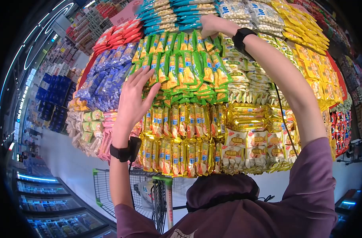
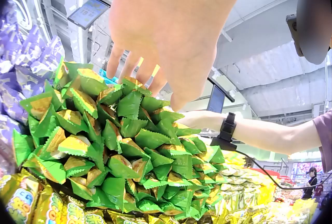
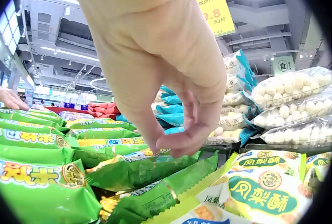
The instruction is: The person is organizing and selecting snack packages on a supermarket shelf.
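Note:
Green-and-yellow snack packets (image 1: 185, 69) lie stacked in rows in the middle of the display. My left hand (image 1: 134, 97) is over their left side, fingers straight and spread; the left wrist view has its fingertips by the top of the pile. At the far end of the green rows is my right hand (image 1: 212, 25). In the right wrist view, its thumb and curled fingers come together at the edge of a green snack packet (image 3: 145, 169) and pinch it, the exact contact hidden behind the fingers. White pineapple-cake packets (image 3: 264, 185) lie to the right.
Purple packets (image 1: 109, 75) adjoin the green pile on the left, gold packets (image 1: 181, 154) nearer me. Blue-and-white bags (image 1: 157, 18) stand behind, yellow bags (image 1: 308, 29) at far right. A wire shopping cart (image 1: 105, 186) stands below left. A cable (image 1: 282, 111) hangs along my right arm.

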Demonstrator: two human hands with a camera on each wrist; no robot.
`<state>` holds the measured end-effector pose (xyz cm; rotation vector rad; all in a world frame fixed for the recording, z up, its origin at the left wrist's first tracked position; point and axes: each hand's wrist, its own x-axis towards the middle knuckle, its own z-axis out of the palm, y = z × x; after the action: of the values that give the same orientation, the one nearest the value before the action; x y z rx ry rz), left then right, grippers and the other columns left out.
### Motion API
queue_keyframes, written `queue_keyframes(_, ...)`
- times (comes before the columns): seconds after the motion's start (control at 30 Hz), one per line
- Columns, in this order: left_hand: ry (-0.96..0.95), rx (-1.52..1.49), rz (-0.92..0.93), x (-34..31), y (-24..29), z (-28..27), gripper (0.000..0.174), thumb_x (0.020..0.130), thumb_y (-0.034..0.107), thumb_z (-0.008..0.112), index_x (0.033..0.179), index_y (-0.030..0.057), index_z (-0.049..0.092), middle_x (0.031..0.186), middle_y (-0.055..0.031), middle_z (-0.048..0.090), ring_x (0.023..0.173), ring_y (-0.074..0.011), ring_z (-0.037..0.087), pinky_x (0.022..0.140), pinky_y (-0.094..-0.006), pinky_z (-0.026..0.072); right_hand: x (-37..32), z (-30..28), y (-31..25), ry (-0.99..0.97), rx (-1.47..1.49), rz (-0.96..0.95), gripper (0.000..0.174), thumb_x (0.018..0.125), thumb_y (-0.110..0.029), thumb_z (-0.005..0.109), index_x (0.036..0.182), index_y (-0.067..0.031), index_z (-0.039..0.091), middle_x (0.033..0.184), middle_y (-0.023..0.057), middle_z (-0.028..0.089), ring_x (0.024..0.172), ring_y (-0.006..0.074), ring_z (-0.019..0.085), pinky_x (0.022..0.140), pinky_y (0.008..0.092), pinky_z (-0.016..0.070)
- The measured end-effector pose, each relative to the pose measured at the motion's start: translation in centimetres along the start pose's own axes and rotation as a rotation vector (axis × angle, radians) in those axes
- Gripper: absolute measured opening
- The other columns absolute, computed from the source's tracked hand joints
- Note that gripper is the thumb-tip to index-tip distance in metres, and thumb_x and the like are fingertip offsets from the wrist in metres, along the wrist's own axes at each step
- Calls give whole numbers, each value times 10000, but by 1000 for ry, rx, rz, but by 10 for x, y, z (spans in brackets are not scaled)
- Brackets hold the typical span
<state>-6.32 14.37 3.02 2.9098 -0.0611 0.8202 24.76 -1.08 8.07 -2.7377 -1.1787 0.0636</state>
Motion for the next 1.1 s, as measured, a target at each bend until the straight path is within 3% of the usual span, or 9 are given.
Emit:
queue_keyframes(0.2,-13,-4,-6,0,0,-1,421,946,238,665,1290,1,616,1370,-194,593,1303,-369,521,1106,-458,382,-8,0,-1,-119,171,83,307,832,-60,686,1079,111,625,981,182,714,679,218,747,590,340,616)
queue_keyframes(0.3,5,34,-25,0,3,-2,432,954,239,655,1321,18,599,1390,-189,579,1320,-363,506,1116,-459,365,-5,3,3,-110,142,48,315,823,-8,665,1109,118,618,996,180,710,667,216,746,581,333,610)
queue_keyframes(0.4,66,41,3,4,24,-9,446,957,237,652,1352,40,584,1406,-181,568,1336,-355,491,1125,-456,348,-18,-3,7,23,158,-61,177,815,11,668,957,115,656,880,168,714,628,210,734,556,329,601)
queue_keyframes(0.5,109,-31,116,14,68,-11,423,939,248,676,1303,42,609,1334,-166,616,1269,-335,542,1076,-444,397,-19,-12,13,-83,92,-98,192,788,-104,740,721,13,603,669,113,695,629,189,726,564,304,596)
queue_keyframes(0.53,92,-69,161,18,81,-7,416,935,262,681,1274,31,617,1305,-164,629,1242,-333,556,1052,-442,414,-23,-14,10,-117,3,-122,215,795,-119,745,690,6,606,643,105,692,600,175,709,544,283,587)
queue_keyframes(0.63,54,-157,212,29,118,16,380,900,237,716,1223,48,647,1238,-133,671,1160,-305,610,998,-429,466,-46,-20,4,-254,96,-98,271,833,-125,734,640,-1,590,650,101,700,586,159,699,536,279,577)
queue_keyframes(0.73,135,-92,264,39,135,51,375,879,238,729,1181,28,656,1227,-135,675,1132,-295,620,975,-419,475,-53,-18,3,-392,120,-62,240,875,-119,711,709,12,598,676,110,712,585,156,697,550,277,582)
queue_keyframes(0.87,178,39,293,46,138,76,354,865,190,716,1157,1,651,1205,-132,682,1115,-273,627,952,-395,487,-63,-14,6,-438,262,-78,207,897,-109,697,877,53,570,741,144,719,631,190,716,571,287,596)
queue_keyframes(1.1,148,298,436,45,130,80,385,816,120,682,1172,-22,645,1239,-143,659,1149,-285,612,951,-390,494,-67,-9,16,-420,401,-109,193,898,-100,690,869,52,574,753,147,720,647,196,721,602,295,603)
